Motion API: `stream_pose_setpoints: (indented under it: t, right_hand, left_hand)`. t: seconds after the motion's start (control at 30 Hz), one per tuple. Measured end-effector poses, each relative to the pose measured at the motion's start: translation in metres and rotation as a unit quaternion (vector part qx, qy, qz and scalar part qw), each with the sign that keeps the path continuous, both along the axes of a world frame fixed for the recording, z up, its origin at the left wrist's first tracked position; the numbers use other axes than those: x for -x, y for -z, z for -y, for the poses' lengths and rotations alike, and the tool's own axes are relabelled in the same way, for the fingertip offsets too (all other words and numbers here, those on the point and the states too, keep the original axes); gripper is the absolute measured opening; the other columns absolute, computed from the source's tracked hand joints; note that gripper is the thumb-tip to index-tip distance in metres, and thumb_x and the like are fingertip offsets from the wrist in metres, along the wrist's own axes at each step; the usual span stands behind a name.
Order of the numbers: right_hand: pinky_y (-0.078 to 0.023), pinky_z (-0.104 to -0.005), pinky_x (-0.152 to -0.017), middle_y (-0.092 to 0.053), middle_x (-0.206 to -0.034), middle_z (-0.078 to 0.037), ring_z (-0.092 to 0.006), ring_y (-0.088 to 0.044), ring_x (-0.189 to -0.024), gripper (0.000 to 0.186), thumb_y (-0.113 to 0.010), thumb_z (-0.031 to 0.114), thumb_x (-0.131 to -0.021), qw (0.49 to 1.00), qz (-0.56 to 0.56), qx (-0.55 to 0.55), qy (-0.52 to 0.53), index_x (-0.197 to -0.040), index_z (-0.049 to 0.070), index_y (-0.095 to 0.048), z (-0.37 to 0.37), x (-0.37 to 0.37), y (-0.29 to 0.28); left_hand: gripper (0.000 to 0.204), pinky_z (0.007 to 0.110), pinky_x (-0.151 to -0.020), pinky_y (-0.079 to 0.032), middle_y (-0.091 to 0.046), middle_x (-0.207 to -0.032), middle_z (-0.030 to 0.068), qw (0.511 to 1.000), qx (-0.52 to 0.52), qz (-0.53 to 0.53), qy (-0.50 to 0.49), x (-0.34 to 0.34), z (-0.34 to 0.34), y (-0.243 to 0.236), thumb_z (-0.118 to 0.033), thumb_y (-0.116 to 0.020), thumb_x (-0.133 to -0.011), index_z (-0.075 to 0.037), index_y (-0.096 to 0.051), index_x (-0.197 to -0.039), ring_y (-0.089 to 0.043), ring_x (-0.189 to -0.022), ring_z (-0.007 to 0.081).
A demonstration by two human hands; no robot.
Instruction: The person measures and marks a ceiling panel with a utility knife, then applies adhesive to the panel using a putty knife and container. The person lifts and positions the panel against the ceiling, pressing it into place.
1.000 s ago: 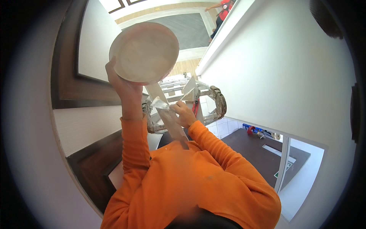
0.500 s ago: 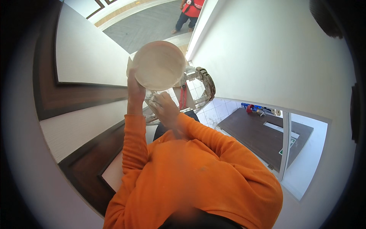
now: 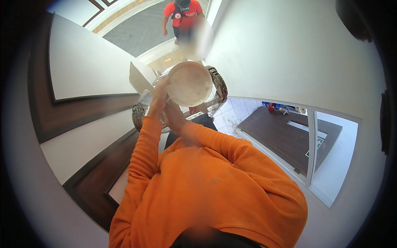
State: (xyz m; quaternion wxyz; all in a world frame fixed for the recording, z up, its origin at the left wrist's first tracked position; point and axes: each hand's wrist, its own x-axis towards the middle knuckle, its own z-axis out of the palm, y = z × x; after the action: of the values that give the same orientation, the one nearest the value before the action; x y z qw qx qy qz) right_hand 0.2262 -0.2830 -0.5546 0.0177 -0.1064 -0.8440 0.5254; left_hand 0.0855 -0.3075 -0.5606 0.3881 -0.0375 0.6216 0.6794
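My left hand (image 3: pixel 162 91) grips the side of a round pale container (image 3: pixel 190 82) with a smeared, light interior. Below it, my right hand (image 3: pixel 174 115) is closed, its fingertips hidden behind my left wrist; a whitish scraper blade (image 3: pixel 144 97) shows past that wrist on the left. A pale flat board (image 3: pixel 138 77) stands just left of the container. A worn metal ladder (image 3: pixel 219 82) is under and around both hands, partly covered by the container and my arms.
A person in a red top (image 3: pixel 182 14) stands beyond the ladder. A white wall (image 3: pixel 289 53) rises on the right, and a wood-trimmed panel (image 3: pixel 87 62) on the left. At lower right, through an opening, a dark board (image 3: pixel 281 136) has blue and red items near it.
The container and my left hand have come down and rightward. My right hand has drawn in under them. The person in red has moved left, more fully into view.
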Motion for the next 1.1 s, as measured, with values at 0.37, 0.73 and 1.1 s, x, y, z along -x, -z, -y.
stream_pose_setpoints:
  t: [0.37, 0.73, 1.1]
  right_hand:
    - [-0.045, -0.0593, -0.105, -0.046, -0.137, -0.036, -0.0556, -0.048, -0.124, 0.047, -0.062, 0.003, -0.089, 0.998, -0.049, -0.029, -0.034, -0.136, 0.000, -0.055, 0.016, 0.001, 0.046]
    - [-0.043, -0.0580, -0.103, -0.049, -0.138, -0.033, -0.0510, -0.050, -0.121, 0.055, -0.065, 0.018, -0.094, 0.998, -0.005, 0.046, -0.053, -0.143, -0.003, -0.049, 0.015, 0.009, 0.044]
    - [-0.039, -0.0559, -0.113, -0.047, -0.143, -0.029, -0.0512, -0.042, -0.137, 0.062, -0.067, 0.024, -0.098, 0.995, -0.050, 0.082, 0.013, -0.150, 0.000, -0.042, 0.013, 0.007, 0.039]
  left_hand:
    - [0.027, 0.036, -0.083, -0.043, -0.052, -0.101, 0.0050, 0.988, 0.118, -0.055, 0.081, -0.007, -0.001, -0.002, -0.030, -0.057, -0.090, -0.006, -0.057, -0.103, -0.048, -0.094, 0.0195]
    - [0.058, 0.042, -0.093, -0.050, -0.063, -0.124, 0.0213, 0.954, 0.213, -0.082, 0.192, -0.010, -0.018, -0.030, -0.039, -0.061, -0.091, 0.003, -0.057, -0.131, -0.062, -0.111, 0.0300]
    - [0.083, 0.050, -0.114, -0.044, -0.057, -0.146, 0.0323, 0.910, 0.297, -0.279, 0.073, -0.029, -0.024, -0.043, -0.056, -0.069, -0.095, 0.004, -0.050, -0.149, -0.056, -0.136, 0.0442]
